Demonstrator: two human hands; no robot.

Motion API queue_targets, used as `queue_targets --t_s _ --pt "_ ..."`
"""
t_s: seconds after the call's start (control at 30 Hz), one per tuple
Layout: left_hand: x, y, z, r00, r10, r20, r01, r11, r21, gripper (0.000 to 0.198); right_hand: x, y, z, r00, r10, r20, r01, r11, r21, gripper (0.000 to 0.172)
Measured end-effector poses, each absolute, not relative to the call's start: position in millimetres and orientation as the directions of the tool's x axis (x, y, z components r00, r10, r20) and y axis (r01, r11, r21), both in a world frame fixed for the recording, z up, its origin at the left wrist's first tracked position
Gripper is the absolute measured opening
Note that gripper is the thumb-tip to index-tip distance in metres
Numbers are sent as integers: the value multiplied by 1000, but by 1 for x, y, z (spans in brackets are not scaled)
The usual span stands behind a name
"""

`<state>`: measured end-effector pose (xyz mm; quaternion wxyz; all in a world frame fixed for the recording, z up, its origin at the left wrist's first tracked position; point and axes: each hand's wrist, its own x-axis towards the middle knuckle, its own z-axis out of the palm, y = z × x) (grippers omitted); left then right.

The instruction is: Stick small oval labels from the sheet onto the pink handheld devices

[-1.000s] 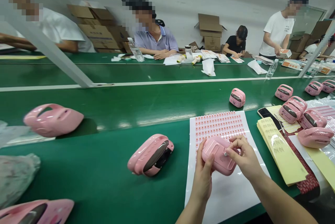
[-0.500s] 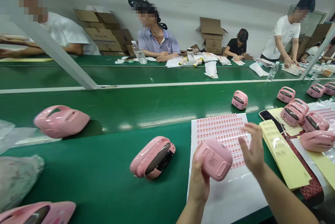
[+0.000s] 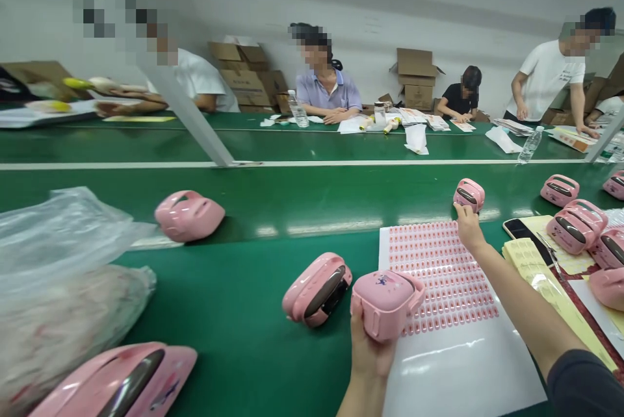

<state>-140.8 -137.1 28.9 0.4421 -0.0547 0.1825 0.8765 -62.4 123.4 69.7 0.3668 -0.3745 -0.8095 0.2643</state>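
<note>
Clear, crumpled plastic forms the bag (image 3: pixel 73 332) at the far left, in which pale pinkish contents are loosely enclosed, too blurred to be made out. Beside it a pink case with printed side (image 3: pixel 168 381) is cut off by the lower edge of view, and farther back a plain-sided pink case (image 3: pixel 188 219) is seen. Against the wall, cartons (image 3: pixel 246 86) are stacked; their contents are hidden. A clear bottle (image 3: pixel 298 110) is set on the far tabletop (image 3: pixel 263 144). Nearer, a dark-windowed pink case (image 3: pixel 305 290) is rested on the green surface. Just right of it, above the edge of a sticker sheet (image 3: pixel 439 371), the held pink case (image 3: pixel 383 313) is grasped from below by the left hand (image 3: pixel 371 352); it is glossy and rounded, with a small dark figure printed on its top panel and a looped handle turned rightward. By the fingertips of the outstretched right hand (image 3: pixel 470 228), a small upright pink case (image 3: pixel 470 193) is met; whether it is gripped cannot be told. Farther right, a phone (image 3: pixel 524 232) is laid near yellow papers (image 3: pixel 550 287).
</note>
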Motion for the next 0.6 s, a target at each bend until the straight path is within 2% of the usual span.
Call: queue_targets --t_s 0.13,0.17,0.2,0.27,0.33,0.4,0.6 --pt "-140 -131 36 -632 717 -294 -773 -609 179 30 -62 53 76 -451 805 385 231 523 -821 41" --pt "-139 -129 37 -629 726 -278 -776 -611 158 31 -61 31 77 -467 818 337 17 389 -921 41" --pt "-137 -127 39 -625 737 -257 -778 -612 139 32 -59 10 79 -507 816 277 -162 225 -961 41" --pt "-134 -123 43 -630 743 -224 -774 -624 108 34 -56 -24 83 -578 800 160 -320 -42 -947 42" --pt "-129 -120 49 -645 732 -220 -760 -643 88 34 -53 -44 87 -597 797 87 -379 -185 -907 44" --pt "-125 -118 55 -656 716 -239 -749 -656 89 35 -51 -50 90 -605 794 61 -398 -235 -887 45" --pt "-118 -117 67 -650 695 -308 -750 -652 110 39 -48 -46 91 -621 778 97 -386 -196 -901 47"
